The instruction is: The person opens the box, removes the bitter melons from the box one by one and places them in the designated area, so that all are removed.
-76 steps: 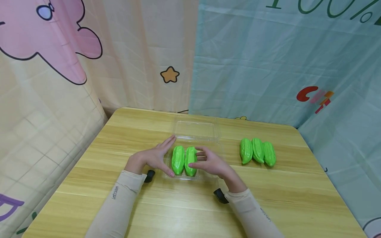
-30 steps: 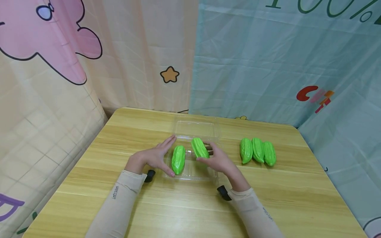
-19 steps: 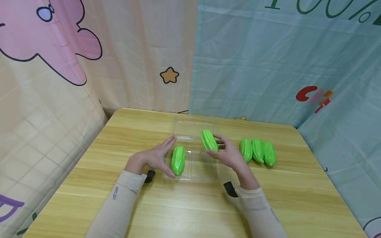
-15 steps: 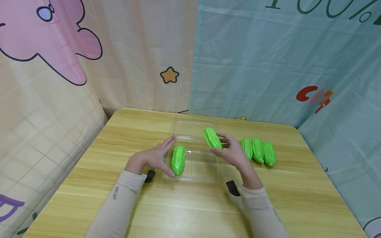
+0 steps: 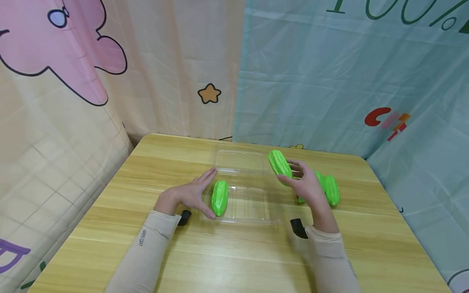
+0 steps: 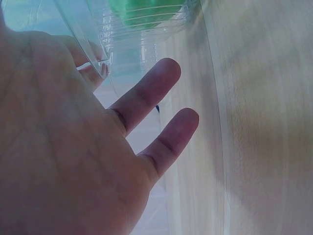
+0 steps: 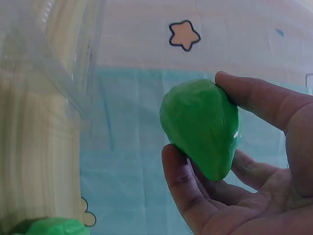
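My right hand point(image 5: 307, 185) grips a green, ridged toy bitter melon point(image 5: 280, 164) between thumb and fingers. In the right wrist view that bitter melon point(image 7: 200, 125) is held up clear of the table, its tapered end toward the camera. A clear plastic clamshell box point(image 5: 253, 221) lies with its lid point(image 5: 242, 160) folded back. One more bitter melon point(image 5: 219, 198) lies along the box's left side. My left hand point(image 5: 188, 194) rests at the box's left edge, thumb and fingers spread; the left wrist view shows its fingers straight beside the box wall point(image 6: 132, 19).
Right of the box, a row of bitter melons point(image 5: 332, 190) lies on the wooden table point(image 5: 227, 256), partly hidden behind my right hand. Printed curtains point(image 5: 311, 81) hang behind the table and at its sides.
My right hand has taken a bitter melon out of the box, lifted it and carried it to the right, past the box's right edge. My left hand has stayed in place.
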A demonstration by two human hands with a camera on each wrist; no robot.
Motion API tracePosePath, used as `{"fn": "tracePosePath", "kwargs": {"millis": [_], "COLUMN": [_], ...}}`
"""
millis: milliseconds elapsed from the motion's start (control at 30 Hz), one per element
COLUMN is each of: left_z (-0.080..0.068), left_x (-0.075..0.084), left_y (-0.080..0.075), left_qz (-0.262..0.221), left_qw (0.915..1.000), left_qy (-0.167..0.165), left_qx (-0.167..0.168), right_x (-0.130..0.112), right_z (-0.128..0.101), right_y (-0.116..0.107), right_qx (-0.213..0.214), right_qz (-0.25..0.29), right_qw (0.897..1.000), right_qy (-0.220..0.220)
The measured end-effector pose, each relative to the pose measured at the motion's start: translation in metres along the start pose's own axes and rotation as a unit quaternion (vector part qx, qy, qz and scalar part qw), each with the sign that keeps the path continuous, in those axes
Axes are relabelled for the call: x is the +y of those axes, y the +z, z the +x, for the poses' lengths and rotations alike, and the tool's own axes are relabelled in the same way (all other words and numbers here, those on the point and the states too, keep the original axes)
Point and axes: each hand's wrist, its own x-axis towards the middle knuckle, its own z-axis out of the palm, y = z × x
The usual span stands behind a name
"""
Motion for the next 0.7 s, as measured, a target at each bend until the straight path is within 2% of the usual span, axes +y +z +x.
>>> {"fn": "tracePosePath", "kwargs": {"millis": [267,467,700], "left_z": [0.001,0.002,0.001], "left_x": [0.001,0.002,0.0], "left_y": [0.001,0.001,0.001], "left_qz": [-0.003,-0.002,-0.005], "left_qw": [1.0,1.0,1.0], "left_qy": [-0.004,-0.002,-0.003], "left_qx": [-0.003,-0.002,-0.001], "right_x": [0.01,0.023,0.041], "right_z": [-0.002,-0.006,-0.006], "right_y": [-0.029,-0.055,-0.074], "right_qx": [0.054,0.106,0.147], "right_qz": [-0.003,-0.011,0.015], "right_qw": [0.998,0.993,0.983], "right_qy": [0.013,0.057,0.104]}}
